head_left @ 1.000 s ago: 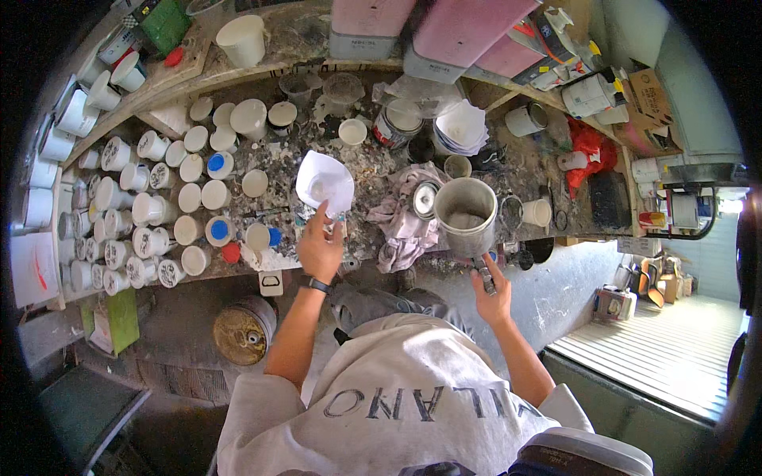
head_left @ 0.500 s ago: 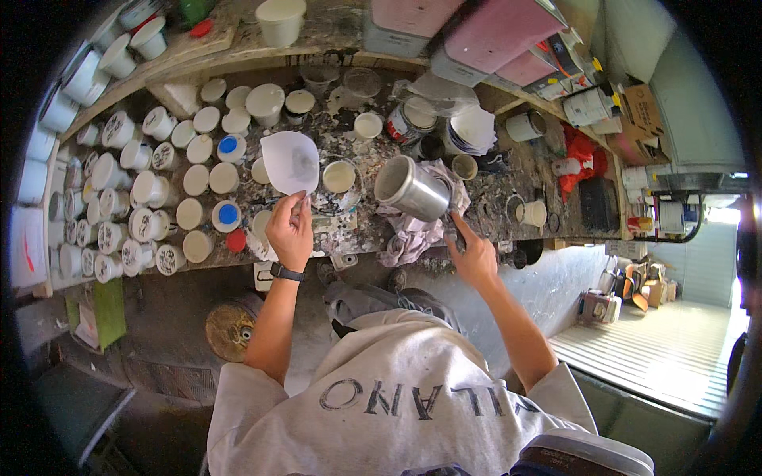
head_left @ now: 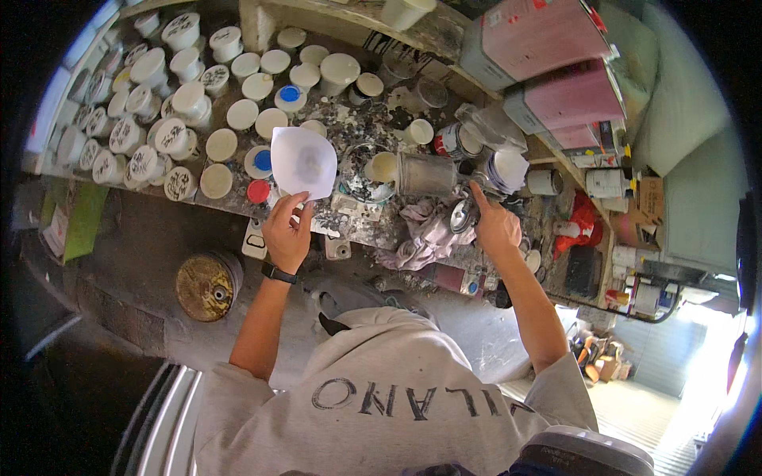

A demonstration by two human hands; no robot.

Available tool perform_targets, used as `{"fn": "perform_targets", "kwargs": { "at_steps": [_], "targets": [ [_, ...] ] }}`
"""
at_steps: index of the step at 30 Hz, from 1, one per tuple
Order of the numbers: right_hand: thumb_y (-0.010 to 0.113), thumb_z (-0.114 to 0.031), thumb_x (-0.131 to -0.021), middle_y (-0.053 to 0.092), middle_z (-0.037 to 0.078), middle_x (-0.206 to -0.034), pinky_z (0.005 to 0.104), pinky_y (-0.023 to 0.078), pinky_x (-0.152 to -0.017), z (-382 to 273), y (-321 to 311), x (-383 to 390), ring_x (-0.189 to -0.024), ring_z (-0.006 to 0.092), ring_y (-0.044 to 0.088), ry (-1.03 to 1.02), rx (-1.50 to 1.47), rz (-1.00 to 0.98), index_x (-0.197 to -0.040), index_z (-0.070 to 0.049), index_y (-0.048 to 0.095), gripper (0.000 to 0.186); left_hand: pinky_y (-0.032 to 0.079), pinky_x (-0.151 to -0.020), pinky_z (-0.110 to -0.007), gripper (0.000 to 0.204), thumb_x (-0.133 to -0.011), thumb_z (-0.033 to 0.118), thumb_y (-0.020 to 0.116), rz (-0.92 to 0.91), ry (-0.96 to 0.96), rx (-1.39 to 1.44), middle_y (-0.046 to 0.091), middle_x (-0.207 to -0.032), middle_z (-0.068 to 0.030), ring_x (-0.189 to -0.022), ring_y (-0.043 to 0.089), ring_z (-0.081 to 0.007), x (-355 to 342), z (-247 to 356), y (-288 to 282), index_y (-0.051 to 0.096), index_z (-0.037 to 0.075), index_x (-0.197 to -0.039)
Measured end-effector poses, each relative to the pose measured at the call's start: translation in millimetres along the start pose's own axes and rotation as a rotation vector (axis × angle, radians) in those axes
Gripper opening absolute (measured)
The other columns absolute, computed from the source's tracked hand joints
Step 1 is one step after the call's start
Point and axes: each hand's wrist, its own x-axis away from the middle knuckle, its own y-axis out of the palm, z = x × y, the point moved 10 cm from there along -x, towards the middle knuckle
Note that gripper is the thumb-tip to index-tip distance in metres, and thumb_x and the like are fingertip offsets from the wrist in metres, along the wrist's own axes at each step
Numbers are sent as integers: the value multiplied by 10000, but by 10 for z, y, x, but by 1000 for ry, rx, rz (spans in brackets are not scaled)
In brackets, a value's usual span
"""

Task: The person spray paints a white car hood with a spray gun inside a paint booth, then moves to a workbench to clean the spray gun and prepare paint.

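My left hand (head_left: 287, 230) pinches the lower edge of a white paper cone (head_left: 304, 163). My right hand (head_left: 492, 218) grips the handle end of a translucent-walled metallic-looking container (head_left: 425, 174), now lying almost horizontal in the air. Its mouth is tipped toward a small cup with pale yellow contents (head_left: 377, 168); whether liquid flows is unclear. Below it are a crumpled pink rag (head_left: 421, 230) and a round metal lid (head_left: 462, 216). A stack of white paper cones (head_left: 504, 170) stands just beyond my right hand.
The paint-stained workbench (head_left: 365, 238) holds many lidded white tubs (head_left: 190, 103) on the left. Pink rectangular cans (head_left: 532, 40) stand on the upper shelf (head_left: 425, 32). A red plastic bag (head_left: 583, 222) is at the right; a round drum (head_left: 206, 285) stands below the bench.
My right hand has tipped the container from upright to nearly horizontal. My left hand moved the paper cone leftward. The view has turned, raising the left side of the bench.
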Motion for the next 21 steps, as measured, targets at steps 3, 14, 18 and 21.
{"fn": "perform_targets", "kwargs": {
  "at_steps": [3, 14, 18, 21],
  "targets": [
    [588, -41, -853, 704, 184, -1022, 497, 583, -716, -54, -209, -35, -821, 376, 723, -51, 82, 75, -1606, -383, 256, 892, 495, -521, -271, 185, -900, 55, 731, 50, 4, 14, 724, -1022, -95, -682, 683, -164, 33, -63, -125, 715, 54, -1084],
    [672, -26, -791, 636, 111, -872, 447, 549, -658, -155, -975, -11, -745, 310, 678, -183, 347, 307, -1610, -367, 276, 971, 453, -520, -277, 172, -906, 60, 740, 113, 31, -35, 712, -975, -89, -637, 617, -147, 185, -119, -289, 718, 49, -1076],
    [681, -7, -766, 599, 87, -824, 422, 511, -644, -177, -1375, 133, -690, 280, 642, -267, 443, 477, -1597, -377, 319, 979, 453, -515, -265, 176, -906, 46, 736, 75, 30, -1, 713, -973, -89, -638, 618, -139, 199, -122, -198, 714, 43, -1081],
    [665, -8, -752, 567, 59, -794, 405, 468, -605, -192, -1709, 298, -669, 251, 610, -343, 491, 621, -1560, -389, 408, 929, 467, -517, -265, 189, -907, 40, 731, 32, 36, -22, 717, -988, -85, -653, 639, -136, 193, -109, -121, 707, 44, -1094]
  ]
}}
